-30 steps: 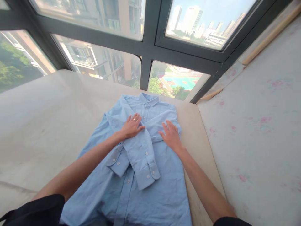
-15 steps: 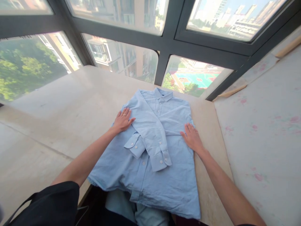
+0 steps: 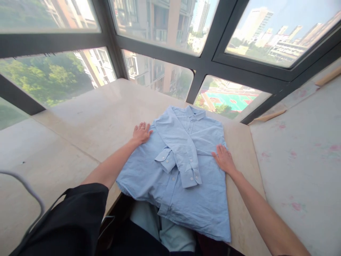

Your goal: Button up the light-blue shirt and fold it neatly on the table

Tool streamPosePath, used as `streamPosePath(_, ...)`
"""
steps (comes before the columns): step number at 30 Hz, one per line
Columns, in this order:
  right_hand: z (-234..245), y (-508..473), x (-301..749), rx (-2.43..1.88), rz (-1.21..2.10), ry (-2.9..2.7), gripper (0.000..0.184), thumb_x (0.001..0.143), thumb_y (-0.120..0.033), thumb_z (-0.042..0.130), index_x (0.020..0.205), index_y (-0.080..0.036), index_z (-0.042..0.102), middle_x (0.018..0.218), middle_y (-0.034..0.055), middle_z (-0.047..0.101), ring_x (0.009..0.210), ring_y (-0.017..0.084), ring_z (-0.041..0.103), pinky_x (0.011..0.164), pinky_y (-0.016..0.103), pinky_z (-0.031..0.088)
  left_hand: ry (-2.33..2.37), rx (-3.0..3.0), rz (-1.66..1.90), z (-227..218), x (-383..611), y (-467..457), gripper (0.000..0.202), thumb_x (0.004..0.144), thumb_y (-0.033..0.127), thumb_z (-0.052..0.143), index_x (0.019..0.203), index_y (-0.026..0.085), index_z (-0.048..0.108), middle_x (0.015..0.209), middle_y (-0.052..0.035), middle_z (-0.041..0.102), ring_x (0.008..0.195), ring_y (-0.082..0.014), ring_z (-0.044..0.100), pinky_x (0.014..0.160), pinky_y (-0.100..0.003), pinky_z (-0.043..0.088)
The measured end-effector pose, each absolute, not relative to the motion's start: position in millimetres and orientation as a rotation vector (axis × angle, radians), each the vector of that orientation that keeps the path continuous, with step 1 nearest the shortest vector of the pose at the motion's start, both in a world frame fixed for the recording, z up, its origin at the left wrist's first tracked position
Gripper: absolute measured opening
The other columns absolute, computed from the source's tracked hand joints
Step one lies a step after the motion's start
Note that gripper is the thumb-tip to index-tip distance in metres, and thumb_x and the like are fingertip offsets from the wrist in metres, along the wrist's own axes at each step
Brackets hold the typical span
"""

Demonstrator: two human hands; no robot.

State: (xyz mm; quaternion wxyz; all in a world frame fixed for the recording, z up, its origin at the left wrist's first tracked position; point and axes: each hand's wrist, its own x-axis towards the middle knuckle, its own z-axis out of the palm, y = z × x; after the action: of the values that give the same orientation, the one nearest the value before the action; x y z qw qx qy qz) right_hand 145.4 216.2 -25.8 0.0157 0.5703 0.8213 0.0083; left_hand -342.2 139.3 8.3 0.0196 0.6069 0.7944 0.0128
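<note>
A dark window frame (image 3: pixel 199 65) runs along the far edge of the pale surface (image 3: pixel 112 113), its panes showing trees and buildings outside. A flowered wall (image 3: pixel 314 170) stands along the surface's right edge.

A light blue shirt (image 3: pixel 205 204) lies front up on the right part of the surface, its top close to the far right corner and its hem over the near edge, above the person's pale trousers (image 3: pixel 177 238). Both shirt sleeves are folded in across the front, one crossing over the other.

The person's left arm wears a wide black sleeve (image 3: pixel 77 213). The left hand (image 3: pixel 142 133) rests at the shirt's left side, fingers stretched out flat. The right hand (image 3: pixel 224 158) lies on the shirt's right side, its fingers likewise extended and flat.

A pale cord (image 3: pixel 33 192) curves over the left part of the surface, beside the black sleeve. The shirt's collar (image 3: pixel 196 113) is nearest the far edge; the upper cuff (image 3: pixel 191 179) points toward the near edge. A ring (image 3: pixel 143 127) circles one left finger, and small white buttons (image 3: pixel 173 179) dot the shirt.
</note>
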Motion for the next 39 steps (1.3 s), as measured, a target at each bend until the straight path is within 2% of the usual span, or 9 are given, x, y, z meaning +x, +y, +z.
streamPosePath(6,2.7,185.8,99.5,1.882,0.070,2.538,0.062,0.101,-0.043,0.028,0.143,0.000,0.041,0.152,0.0294,0.034,0.143,0.039,0.028,0.111,0.065,0.023,2.567,1.771,0.119,18.8,-310.9,114.0,0.060,0.099,0.041,0.028,0.149,0.007,0.033,0.156,-0.0243,0.029,0.148,-0.0347,0.021,0.114,-0.058,0.023)
streamPosePath(13,10.7,111.8,8.3,1.347,-0.105,3.101,0.064,0.100,-0.050,0.031,0.151,-0.012,0.033,0.160,0.0179,0.023,0.150,0.030,0.016,0.119,0.052,0.017,2.016,2.185,0.394,12.0,-219.3,62.4,0.067,0.099,0.054,0.025,0.149,0.009,0.033,0.159,-0.0178,0.026,0.150,-0.0291,0.017,0.120,-0.049,0.020)
streamPosePath(18,-1.3,97.3,10.2,1.227,-0.214,3.029,0.064,0.100,-0.050,0.034,0.149,-0.010,0.037,0.158,0.0188,0.028,0.148,0.032,0.022,0.118,0.052,0.021,1.814,2.328,0.402,10.6,-199.2,32.5,0.080,0.090,0.057,0.049,0.151,0.010,0.028,0.159,-0.0188,0.026,0.149,-0.0305,0.019,0.119,-0.052,0.022)
streamPosePath(21,-5.5,94.3,22.7,1.286,-0.257,2.996,0.065,0.100,-0.051,0.033,0.149,-0.008,0.037,0.158,0.0196,0.029,0.147,0.033,0.025,0.117,0.053,0.024,1.864,2.336,0.404,9.6,-199.9,22.2,0.066,0.090,0.039,0.055,0.148,0.013,0.037,0.156,-0.0175,0.034,0.146,-0.0306,0.029,0.116,-0.052,0.029)
streamPosePath(25,-8.6,85.8,31.2,1.343,-0.315,3.061,0.068,0.100,-0.054,0.030,0.152,-0.010,0.032,0.159,0.0177,0.028,0.148,0.031,0.023,0.118,0.051,0.024,1.876,2.405,0.527,8.4,-201.0,17.0,0.041,0.089,0.021,0.055,0.130,0.019,0.059,0.140,-0.0133,0.056,0.136,-0.0294,0.045,0.107,-0.048,0.040)
streamPosePath(28,-14.8,82.0,37.5,1.359,-0.370,3.110,0.069,0.099,-0.055,0.030,0.151,-0.010,0.034,0.158,0.0184,0.029,0.148,0.030,0.024,0.118,0.050,0.026,1.766,2.519,0.613,9.6,-202.8,15.5,0.032,0.089,0.014,0.052,0.117,0.020,0.067,0.123,-0.0101,0.068,0.121,-0.0260,0.058,0.094,-0.043,0.047)
streamPosePath(31,-22.4,82.6,46.3,1.420,-0.421,3.164,0.064,0.100,-0.053,0.032,0.148,-0.012,0.040,0.154,0.0178,0.037,0.145,0.028,0.031,0.116,0.049,0.031,1.727,2.611,0.762,14.2,-208.4,13.7,0.030,0.093,0.013,0.047,0.112,0.020,0.068,0.115,-0.0078,0.072,0.113,-0.0222,0.063,0.087,-0.039,0.047)
streamPosePath(34,-26.3,84.2,52.1,1.492,-0.476,3.229,0.058,0.100,-0.049,0.033,0.147,-0.015,0.043,0.151,0.0159,0.043,0.142,0.026,0.037,0.115,0.047,0.035,1.754,2.657,0.836,21.0,-216.3,11.4,0.030,0.094,0.013,0.045,0.110,0.022,0.069,0.118,-0.0063,0.071,0.119,-0.0223,0.060,0.093,-0.040,0.044)
streamPosePath(39,-25.1,82.1,51.7,1.513,-0.564,3.262,0.055,0.100,-0.048,0.035,0.144,-0.016,0.047,0.148,0.0162,0.047,0.140,0.026,0.040,0.114,0.049,0.037,1.672,2.581,0.646,29.0,-224.3,5.7,0.019,0.082,0.018,0.056,0.091,0.022,0.072,0.120,-0.0054,0.070,0.127,-0.0258,0.054,0.108,-0.047,0.037)
